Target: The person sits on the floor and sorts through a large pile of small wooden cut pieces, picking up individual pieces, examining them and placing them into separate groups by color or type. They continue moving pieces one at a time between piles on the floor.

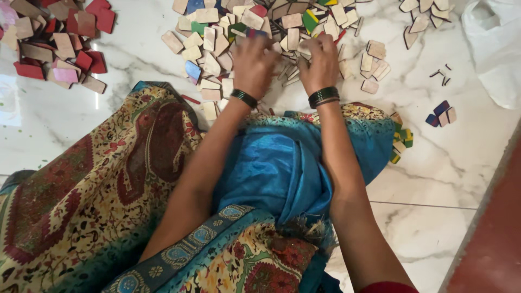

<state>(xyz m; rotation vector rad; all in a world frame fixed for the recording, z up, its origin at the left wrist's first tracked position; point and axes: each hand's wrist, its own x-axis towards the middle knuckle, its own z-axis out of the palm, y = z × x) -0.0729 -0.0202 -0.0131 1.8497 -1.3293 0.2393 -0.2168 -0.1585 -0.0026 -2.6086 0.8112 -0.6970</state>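
Both hands work side by side in the big pile of small wooden tiles (260, 32) on the white marble floor (434, 173), straight ahead of the knees. Left hand (253, 61) lies palm down on the heap, fingers bent and spread over the pieces; whether it pinches one is hidden under the knuckles. Right hand (320, 61) sits just beside it, fingers curled down into the tiles, likely gripping one or two, though the view does not settle it. Dark bangles (323, 96) ring each wrist.

Tiles are mostly bare pale wood, rounded rectangles, lying loose and overlapping; a few show blue, green, yellow or red faces. Thin wooden sticks (290, 73) lie among them under the hands.

Farther out: a second heap of red and plain tiles (59, 40) at top left, well apart. A small cluster of plain tiles (423, 13) at top right. Four tiles, blue and pinkish (442, 114), lie alone at right, near a white plastic bag (494, 49). A short stack of green and yellow tiles (400, 142) rests against the blue cloth (277, 163) over the lap. Patterned shawl (76, 206) covers the left knee.
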